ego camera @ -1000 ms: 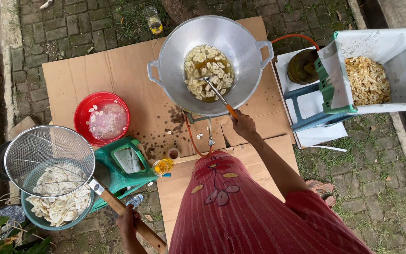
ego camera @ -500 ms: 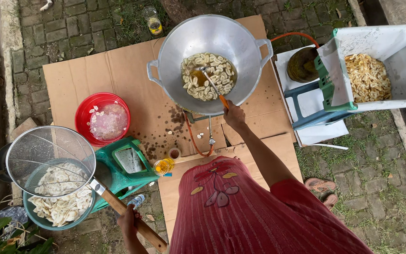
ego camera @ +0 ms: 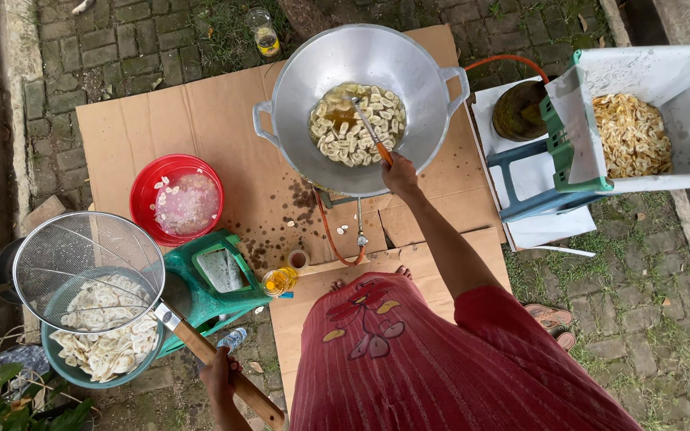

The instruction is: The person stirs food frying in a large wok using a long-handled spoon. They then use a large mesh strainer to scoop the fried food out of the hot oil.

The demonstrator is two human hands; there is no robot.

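— Hands first: what do you see?

— My right hand [ego camera: 399, 174] is clamped on the orange handle of a metal spatula [ego camera: 370, 128], its blade down among pale slices in oil inside the big silver wok [ego camera: 305, 96]. My left hand [ego camera: 219, 377] grips the wooden handle of a wire strainer [ego camera: 88, 271].

— Where is the strainer?

— I see it hovering over a teal bowl [ego camera: 104, 351] of raw slices, beside a red bowl [ego camera: 176, 199] on the cardboard [ego camera: 161, 128].
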